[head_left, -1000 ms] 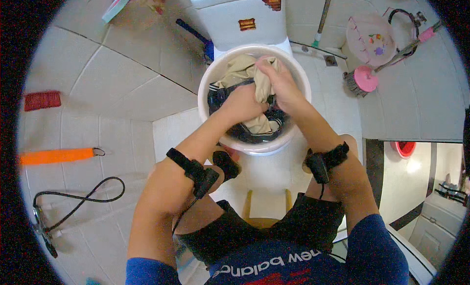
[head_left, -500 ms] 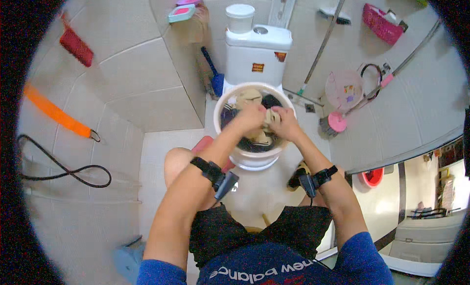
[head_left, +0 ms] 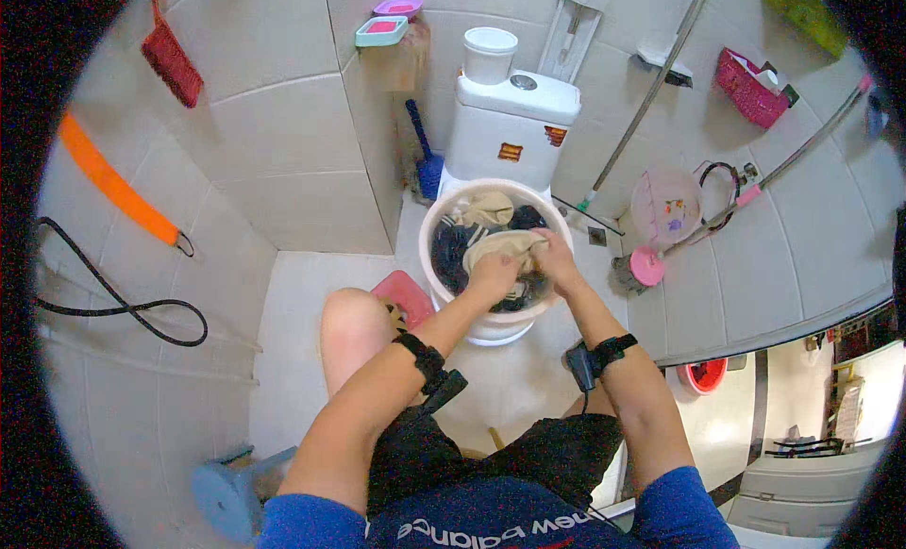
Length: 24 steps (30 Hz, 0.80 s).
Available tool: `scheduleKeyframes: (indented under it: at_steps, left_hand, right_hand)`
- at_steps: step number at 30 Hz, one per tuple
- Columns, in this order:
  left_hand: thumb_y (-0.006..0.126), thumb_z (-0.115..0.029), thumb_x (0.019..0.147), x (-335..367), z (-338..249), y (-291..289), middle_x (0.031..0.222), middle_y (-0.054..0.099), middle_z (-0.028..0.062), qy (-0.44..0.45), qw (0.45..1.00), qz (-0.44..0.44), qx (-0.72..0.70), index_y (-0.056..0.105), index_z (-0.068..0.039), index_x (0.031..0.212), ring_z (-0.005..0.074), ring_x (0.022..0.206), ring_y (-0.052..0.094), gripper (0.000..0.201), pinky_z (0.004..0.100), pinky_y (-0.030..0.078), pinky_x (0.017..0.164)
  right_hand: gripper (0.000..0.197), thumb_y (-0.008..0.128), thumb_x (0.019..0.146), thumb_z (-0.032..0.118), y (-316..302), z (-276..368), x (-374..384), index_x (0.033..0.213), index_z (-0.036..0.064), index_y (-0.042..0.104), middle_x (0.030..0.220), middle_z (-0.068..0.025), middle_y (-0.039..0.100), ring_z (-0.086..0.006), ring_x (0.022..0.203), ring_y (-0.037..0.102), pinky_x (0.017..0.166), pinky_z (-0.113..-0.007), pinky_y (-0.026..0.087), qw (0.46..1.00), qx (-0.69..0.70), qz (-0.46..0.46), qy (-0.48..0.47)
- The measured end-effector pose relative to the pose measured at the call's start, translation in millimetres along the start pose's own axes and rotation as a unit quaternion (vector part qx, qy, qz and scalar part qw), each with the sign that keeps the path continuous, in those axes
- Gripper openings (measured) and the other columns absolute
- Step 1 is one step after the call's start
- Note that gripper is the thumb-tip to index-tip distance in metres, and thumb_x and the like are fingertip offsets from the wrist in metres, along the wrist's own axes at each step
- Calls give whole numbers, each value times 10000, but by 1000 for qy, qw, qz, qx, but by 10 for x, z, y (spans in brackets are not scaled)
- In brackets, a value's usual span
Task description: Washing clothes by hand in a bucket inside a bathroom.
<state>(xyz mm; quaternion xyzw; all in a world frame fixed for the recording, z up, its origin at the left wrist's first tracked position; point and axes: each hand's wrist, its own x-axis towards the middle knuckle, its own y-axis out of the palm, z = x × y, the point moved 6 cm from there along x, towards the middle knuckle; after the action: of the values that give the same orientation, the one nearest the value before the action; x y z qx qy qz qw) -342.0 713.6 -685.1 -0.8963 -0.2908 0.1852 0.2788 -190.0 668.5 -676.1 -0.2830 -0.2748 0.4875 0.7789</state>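
Hands: while the left hand (head_left: 495,274) grips the beige cloth (head_left: 498,244), the right hand (head_left: 557,258) clutches its right end.
Cloth: inside the basin (head_left: 427,252), over dark clothes (head_left: 448,257).
Basin: round, pale, on the toilet (head_left: 511,124).
Floor (head_left: 293,290): pale tiles, a square drain (head_left: 596,236) at right.
Walls (head_left: 269,129): tiled; red brush (head_left: 173,66) hanging left, pink basket (head_left: 750,87) right.

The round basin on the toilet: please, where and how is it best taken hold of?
Probably by the basin rim, one hand left, one right, coming from the person's side. The rim is a wide circle with no handle showing, and clothes lie inside, so opposite holds should keep it level.
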Motion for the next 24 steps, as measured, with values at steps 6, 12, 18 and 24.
scheduleKeyframes:
  at_steps: [6,12,18,24]
  left_hand:
    - [284,-758,961,-330,-320,-126,1358,555,179,-395,587,98,-700,466,-124,1469,414,1170,598,833,582,456,1047]
    - [98,-770,968,38,-578,-576,1320,583,186,-171,550,40,-817,480,-55,1394,367,1277,558,916,588,464,1047]
    - [280,-651,1027,221,-447,-601,1350,568,205,-136,527,5,-839,443,-30,1417,372,1229,592,751,564,474,1060]
    - [611,-585,936,234,-686,-651,1236,655,154,-120,451,57,-883,587,-74,1277,351,1144,634,615,542,470,1044]
  right_hand:
    - [404,593,934,112,-363,1096,78,1328,23,570,1082,-80,693,-144,836,656,614,-268,517,850,491,34,188]
    - [361,590,971,125,-612,1571,-183,1322,43,573,1076,-49,690,-71,798,634,527,-179,437,822,532,79,187]
    - [350,626,982,189,-620,1585,-77,1308,64,597,1101,-20,693,-74,882,646,563,-180,467,812,552,73,177]
    - [332,623,981,214,-589,1349,-29,1272,54,619,1151,-65,681,-171,1018,661,864,-295,540,798,571,-37,189]
